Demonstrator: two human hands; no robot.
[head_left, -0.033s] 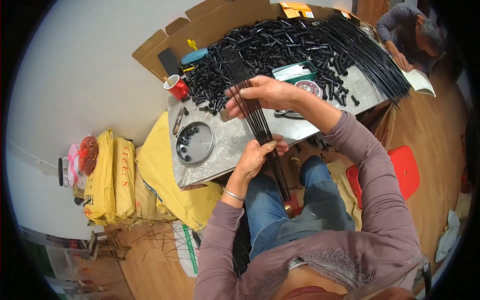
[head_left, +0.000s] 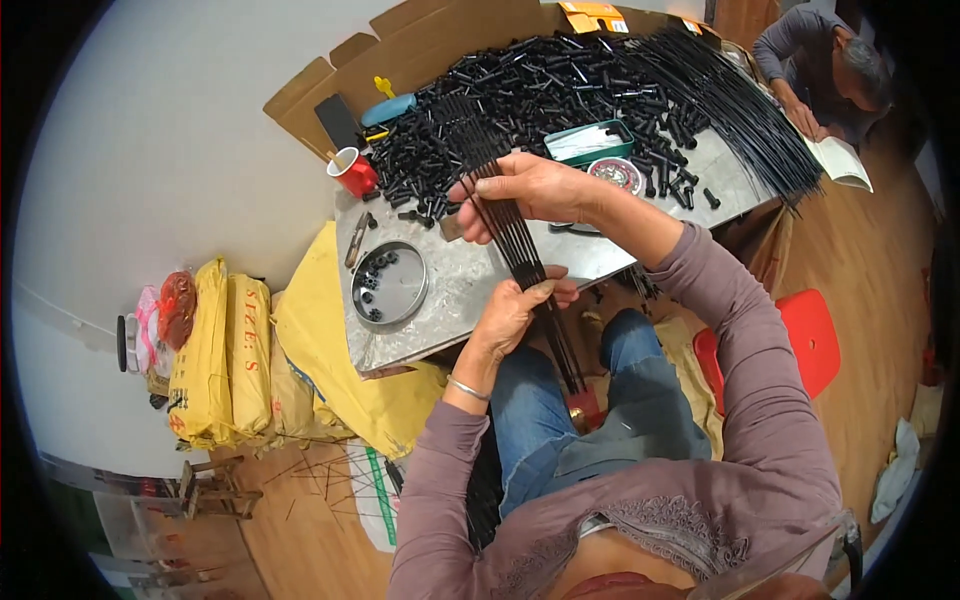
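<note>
A bundle of long, thin black rods (head_left: pixel 519 243) slants between my two hands, with its lower ends hanging over my lap. My left hand (head_left: pixel 515 312) is closed round the bundle near its middle, thumb on top. Higher up, my right hand (head_left: pixel 525 190) grips the same rods between thumb and fingers, where they lie fanned side by side. Their upper ends overlap a large heap of black tubular pieces (head_left: pixel 540 90) on the metal table (head_left: pixel 460 285), so the tips are hard to pick out.
On the table stand a round metal tray (head_left: pixel 424 290) with small black pieces, a red mug (head_left: pixel 352 172), a green box (head_left: pixel 590 143) of white sticks and a pile of long black rods (head_left: pixel 740 115). Yellow sacks (head_left: pixel 248 350) lean left; a red stool (head_left: pixel 812 345) is right. Another person (head_left: pixel 830 70) writes far right.
The lower ends of the rods have shifted slightly to the right. Both hands keep nearly the same hold and place.
</note>
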